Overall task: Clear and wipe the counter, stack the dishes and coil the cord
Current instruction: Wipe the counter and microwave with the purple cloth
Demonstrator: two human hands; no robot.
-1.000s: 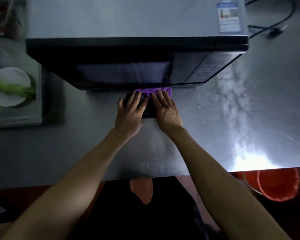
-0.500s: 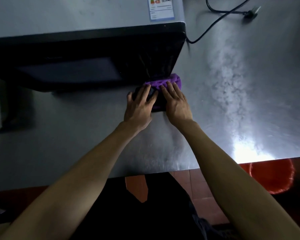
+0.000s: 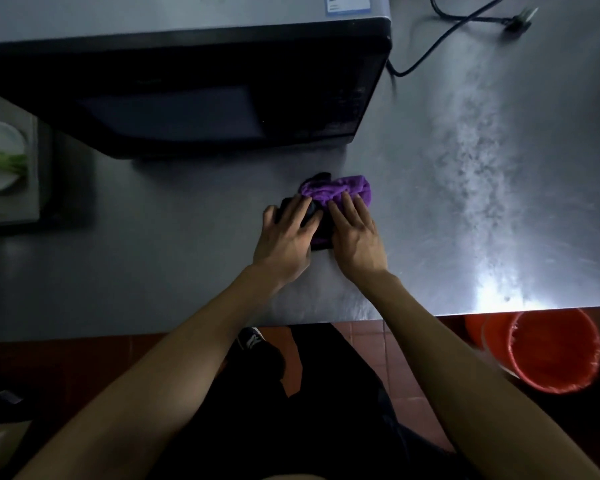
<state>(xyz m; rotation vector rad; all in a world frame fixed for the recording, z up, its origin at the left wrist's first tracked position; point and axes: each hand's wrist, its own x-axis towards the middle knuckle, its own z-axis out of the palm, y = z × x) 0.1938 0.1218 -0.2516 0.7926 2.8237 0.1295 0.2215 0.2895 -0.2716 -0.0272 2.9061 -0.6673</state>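
Head view: we see both hands flat on the purple cloth (image 3: 336, 192), fingers straight, pressing it onto the steel counter (image 3: 174, 258) just in front of the microwave (image 3: 201, 98)'s rt corner. L hand (image 3: 286, 242), r hand (image 3: 355, 237). Cord (image 3: 430, 51) lies behind microwave, rt side.

The microwave (image 3: 201, 98) is blocking the counter (image 3: 499, 202) behind. Right of it, bare steel is lying open, the cord (image 3: 440, 39) trailing across its far corner.

Purple bunched cloth (image 3: 336, 190) at centre; black microwave (image 3: 222, 95) upper left; grey steel counter (image 3: 153, 265) w/ whitish streaks; orange-red plastic bucket (image 3: 555, 351) lower right.
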